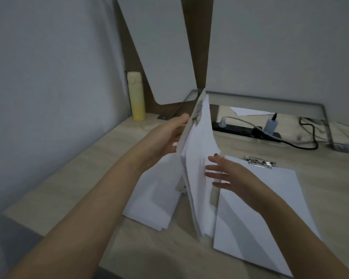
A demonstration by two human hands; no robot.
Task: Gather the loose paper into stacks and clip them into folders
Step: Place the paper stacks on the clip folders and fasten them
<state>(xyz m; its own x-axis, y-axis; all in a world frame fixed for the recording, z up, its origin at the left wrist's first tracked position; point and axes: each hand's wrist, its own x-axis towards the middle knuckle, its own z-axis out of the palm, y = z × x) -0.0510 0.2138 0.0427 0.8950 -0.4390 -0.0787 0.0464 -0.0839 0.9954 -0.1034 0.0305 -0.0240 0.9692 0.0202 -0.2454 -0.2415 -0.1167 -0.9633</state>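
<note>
Folder [185,137] is upright over table [79,178], nearly edge-on to cam, clip [197,117] end up and away. L hand [169,135] grips the folder's edge just below the clip, thumb on the rim, fingers behind the board. Paper [199,158] sits under the clip, with sheets fanning apart toward the low end. Can't tell if that end touches the table. R hand [228,174] is flat, fingers straight & spread, tips on the paper's face, holding nothing.

Loose stack [149,202] lies flat on the table, below/left of the folder, edges uneven. 2nd folder [256,198] lies flat to the right w/ sheets under its own metal clip; looks done. One sheet [248,111] at the back by the power strip [240,128]. Bottle [136,95] in the back-left corner.

Step, as I read it: squaring the clipped batch, R hand pressing the fanned sheets back to the board. Roughly mid-task: 1 folder filled, 1 in hand, loose stack + back sheet left.

Next move prob needs: L hand's hold kept firm near the clip, R hand smoothing down toward the free end so the sheets lie flush, then the folder laid flat clear of the loose stack. Risk: sheets slip out of the clip if they're only part-caught.
</note>
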